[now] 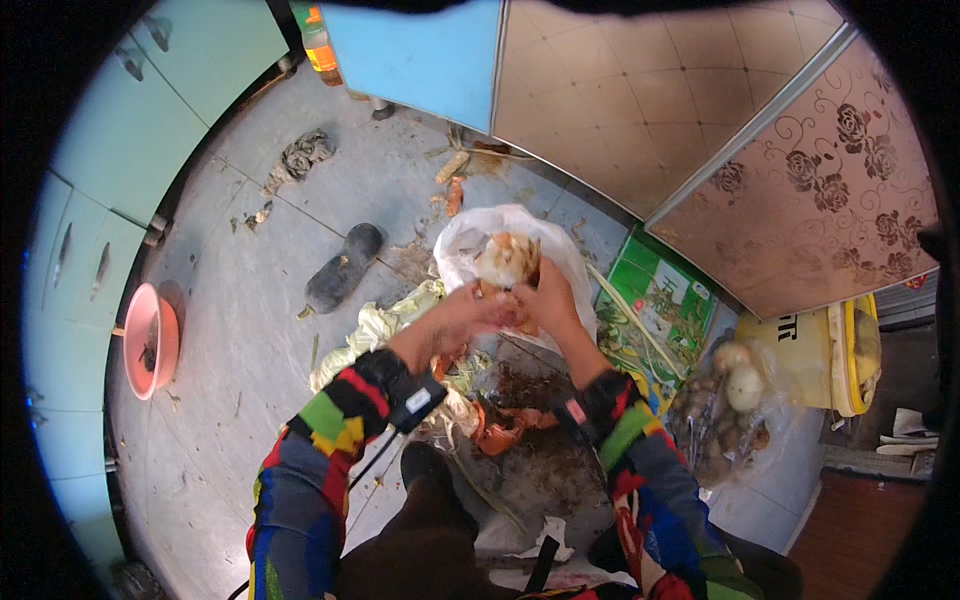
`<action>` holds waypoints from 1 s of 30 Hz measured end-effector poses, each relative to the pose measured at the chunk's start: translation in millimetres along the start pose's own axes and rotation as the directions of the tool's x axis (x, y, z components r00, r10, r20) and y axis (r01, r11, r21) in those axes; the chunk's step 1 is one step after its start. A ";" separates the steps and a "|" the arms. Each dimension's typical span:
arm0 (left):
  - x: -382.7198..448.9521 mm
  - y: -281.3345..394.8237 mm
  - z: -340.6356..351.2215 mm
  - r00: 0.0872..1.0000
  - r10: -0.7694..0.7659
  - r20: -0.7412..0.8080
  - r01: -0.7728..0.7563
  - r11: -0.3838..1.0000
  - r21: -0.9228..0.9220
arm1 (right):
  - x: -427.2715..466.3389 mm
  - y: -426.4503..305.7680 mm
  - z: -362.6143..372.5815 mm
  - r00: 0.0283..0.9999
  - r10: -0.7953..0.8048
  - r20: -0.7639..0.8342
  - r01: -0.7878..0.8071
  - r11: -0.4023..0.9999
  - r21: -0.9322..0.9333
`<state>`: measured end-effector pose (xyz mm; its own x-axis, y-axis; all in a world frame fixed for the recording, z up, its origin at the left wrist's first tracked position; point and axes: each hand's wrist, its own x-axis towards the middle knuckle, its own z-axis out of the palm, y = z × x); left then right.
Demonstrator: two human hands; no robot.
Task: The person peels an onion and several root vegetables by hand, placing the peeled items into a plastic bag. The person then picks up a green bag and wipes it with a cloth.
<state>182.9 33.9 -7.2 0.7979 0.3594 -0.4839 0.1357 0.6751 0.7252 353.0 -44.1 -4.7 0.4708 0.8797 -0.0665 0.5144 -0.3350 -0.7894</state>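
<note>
A pale, brownish round vegetable [508, 260], blurred and perhaps an onion, is held between both hands over an open white plastic bag [465, 229]. My right hand [551, 300] grips its right and lower side. My left hand [476, 311] is at its lower left with the fingers bent and blurred; how firmly they hold cannot be told. Orange-brown peelings [499, 439] and dark dirt lie on the floor below the hands. Wilted pale green leaves [375, 326] are to the left of the bag.
A dark green squash [345, 268] lies on the grey floor, with a pink basin [168, 341] further left. At right are a green printed sheet [651, 277], a clear bag of vegetables [701, 420] and a yellow bucket [795, 360]. Cabinets [585, 90] border the top.
</note>
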 end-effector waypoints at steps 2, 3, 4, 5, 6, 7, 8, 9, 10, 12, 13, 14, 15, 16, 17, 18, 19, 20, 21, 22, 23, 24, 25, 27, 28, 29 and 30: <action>13.8 6.3 -23.2 0.958 -0.002 -0.286 0.058 0.981 0.188 | 13.5 13.1 5.0 0.981 -0.076 -0.178 0.056 0.991 -0.118; 15.1 5.5 -35.1 0.916 0.052 -0.397 0.077 0.951 0.301 | 16.0 17.9 8.2 0.972 -0.051 -0.231 0.006 0.981 -0.192; 12.6 5.8 -49.0 0.916 0.149 -0.372 0.058 0.869 0.492 | 13.2 23.2 6.3 0.982 -0.042 -0.182 0.014 0.988 -0.151; 8.7 5.8 -61.0 0.915 0.234 -0.330 0.050 0.745 0.665 | 5.9 25.3 7.1 0.985 -0.102 -0.138 0.076 0.979 -0.187; 8.1 4.6 -67.5 0.912 0.308 -0.272 0.043 0.587 0.809 | -2.1 25.6 6.6 0.985 -0.148 -0.083 0.126 0.965 -0.230; 8.1 2.2 -69.8 0.891 0.423 -0.167 -0.058 0.471 0.880 | -11.0 23.5 6.5 0.990 -0.140 -0.021 0.129 0.954 -0.270; 7.1 -0.2 -69.5 0.854 0.519 -0.050 -0.150 0.336 0.930 | -19.5 19.2 7.6 0.988 -0.146 0.050 0.153 0.964 -0.217; 7.8 -1.0 -67.2 0.800 0.594 0.078 -0.232 0.188 0.955 | -30.2 14.1 11.2 0.982 -0.184 0.040 0.189 0.963 -0.191; 11.5 -0.2 -62.3 0.763 0.618 0.187 -0.307 0.094 0.947 | -44.6 8.1 18.6 0.989 -0.147 0.034 0.150 0.972 -0.179; 18.9 2.3 -50.1 0.670 0.627 0.398 -0.433 -0.105 0.895 | -55.3 5.5 27.1 0.988 -0.155 0.025 0.156 0.959 -0.237; 21.4 4.8 -46.1 0.798 0.516 0.312 -0.327 -0.065 0.943 | -56.8 8.2 30.9 0.979 -0.200 0.024 0.198 0.931 -0.308; 24.0 8.8 -44.0 0.899 0.382 0.214 -0.210 -0.054 0.976 | -53.5 12.8 34.9 0.963 -0.269 0.024 0.259 0.893 -0.368; 25.6 12.2 -43.4 0.966 0.240 0.097 -0.084 -0.062 0.994 | -47.0 19.7 37.1 0.978 -0.178 0.107 0.205 0.911 -0.359; 27.2 14.1 -43.4 0.975 0.217 0.047 -0.027 -0.094 0.995 | -38.2 29.1 35.0 0.975 -0.108 0.194 0.170 0.924 -0.343; 27.8 15.0 -44.8 0.980 0.197 0.035 -0.022 -0.065 0.998 | -28.6 38.3 32.1 0.964 0.006 0.267 0.093 0.930 -0.356; 27.9 14.2 -46.5 0.978 0.207 0.027 -0.015 -0.059 0.998 | -20.7 44.1 31.8 0.969 -0.037 0.246 0.120 0.935 -0.333; 27.6 12.9 -48.9 0.983 0.184 0.009 -0.001 -0.042 0.999 | -14.7 47.6 29.5 0.977 -0.105 0.184 0.148 0.960 -0.238; 26.7 11.4 -51.8 0.977 0.208 0.047 -0.029 -0.088 0.996 | -8.6 47.6 26.8 0.988 -0.090 0.129 0.114 0.975 -0.189; 24.9 9.4 -54.5 0.971 0.218 0.103 -0.084 -0.097 0.992 | -3.6 44.5 23.0 0.994 0.002 0.106 0.016 0.986 -0.168; 21.9 7.7 -57.4 0.968 0.204 0.147 -0.129 -0.098 0.987 | -0.4 37.9 20.3 0.994 -0.088 -0.056 0.083 0.993 -0.088; 18.1 5.9 -59.9 0.966 0.189 0.179 -0.161 -0.108 0.981 | 4.8 28.8 16.3 0.989 -0.083 -0.125 0.094 0.992 0.082; 14.5 4.3 -61.5 0.946 0.246 0.213 -0.204 -0.063 0.977 | 9.9 20.0 9.6 0.987 -0.015 -0.157 0.052 0.970 0.237; 11.2 4.3 -63.3 0.939 0.287 0.189 -0.184 -0.045 0.982 | 7.5 12.4 3.4 0.984 0.042 -0.174 0.031 0.917 0.399; 6.8 8.0 -67.3 0.912 0.373 0.170 -0.167 -0.042 0.985 | -5.7 2.8 -5.2 1.000 -0.026 0.007 0.026 0.998 0.056; 6.0 10.0 -68.6 0.897 0.416 0.152 -0.174 0.016 0.985 | -12.8 2.2 -6.8 0.988 -0.137 0.071 0.142 0.987 -0.073; 4.7 11.4 -69.6 0.907 0.404 0.122 -0.146 0.029 0.989 | -23.6 4.7 -5.4 0.983 -0.075 0.167 0.118 0.957 -0.264; 4.2 12.9 -70.6 0.901 0.419 0.117 -0.144 0.033 0.989 | -40.2 9.7 -1.4 0.970 -0.075 0.233 0.169 0.895 -0.413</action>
<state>146.6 89.6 -34.4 0.8440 0.5312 -0.0749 0.4707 -0.6663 0.5783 340.0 -83.1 -8.9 0.2508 0.9568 -0.1471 0.8358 -0.2907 -0.4658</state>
